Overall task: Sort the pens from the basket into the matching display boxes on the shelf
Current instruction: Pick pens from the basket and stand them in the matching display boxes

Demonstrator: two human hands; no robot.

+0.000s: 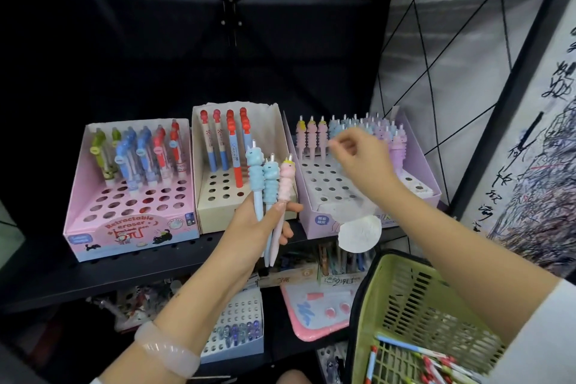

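1. Head view: your left hand (261, 224) is gripping three unicorn-topped pens upright — two pale blue ones (256, 171) and a pale pink one (286, 184) — with the fingers curled round their barrels, in front of the cream cardboard display box (205, 212).
2. Your right hand (358, 159) is hovering over the lilac display box (314, 221) at the right of the black shelf (93, 274); its fingers are bending loosely, and the motion blur is keeping me from telling whether they are pinching anything.
3. The lilac box is holding rows of matching pink, blue and purple unicorn pens (311, 137) at its back, with bare holes showing in front.
4. The cream box is holding red-capped pens (230, 146) standing in its holes, and the pink cardboard box (103, 227) on the left — printed "Retractable eraser" — is holding green, blue and red sticks.
5. The green plastic mesh basket (405, 290) is hanging at your right forearm, low right, with thin red-and-blue pens (414, 352) lying in its bottom.
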